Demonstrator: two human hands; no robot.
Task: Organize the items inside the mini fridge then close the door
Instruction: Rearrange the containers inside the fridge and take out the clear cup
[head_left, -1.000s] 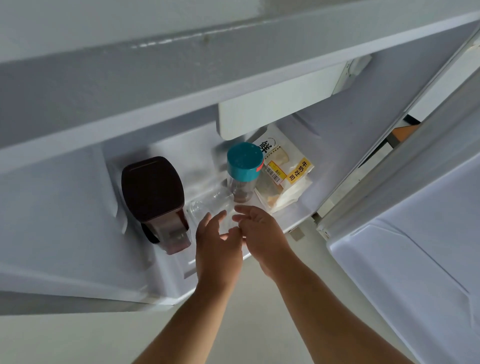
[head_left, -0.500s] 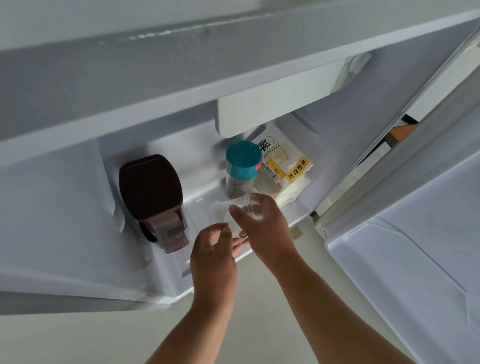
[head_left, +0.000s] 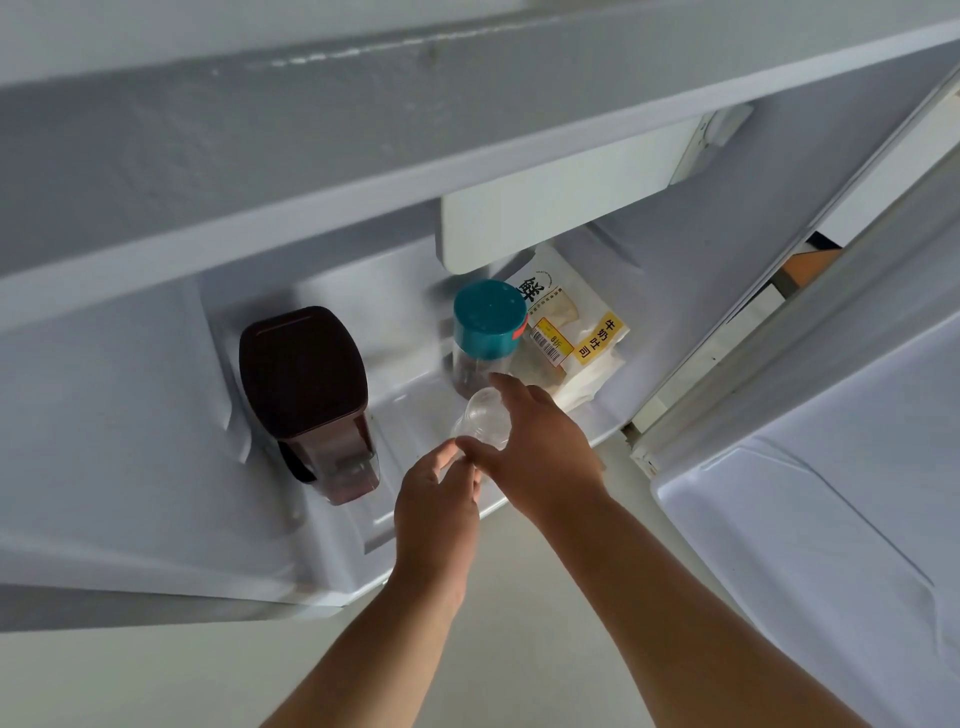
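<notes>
The mini fridge (head_left: 691, 291) stands open below me, its door (head_left: 810, 551) swung out to the right. On its floor a dark brown pitcher (head_left: 304, 374) stands at the left. A clear jar with a teal lid (head_left: 488, 317) stands in the middle. A white bread bag with a yellow label (head_left: 576, 332) lies behind it on the right. My right hand (head_left: 540, 452) grips a small clear plastic cup (head_left: 483, 421) just in front of the jar. My left hand (head_left: 436, 509) is beside it, fingertips at the cup's lower edge, holding nothing.
A white drawer or freezer flap (head_left: 550, 208) hangs over the back of the compartment. The fridge's top edge (head_left: 363, 130) fills the upper view. Pale floor (head_left: 519, 597) lies under my arms. A gap at the door hinge shows something orange (head_left: 810, 265).
My right hand took the clear cup off the fridge floor and lifted it upright in front of the teal-lidded jar. My left hand drew back slightly toward me.
</notes>
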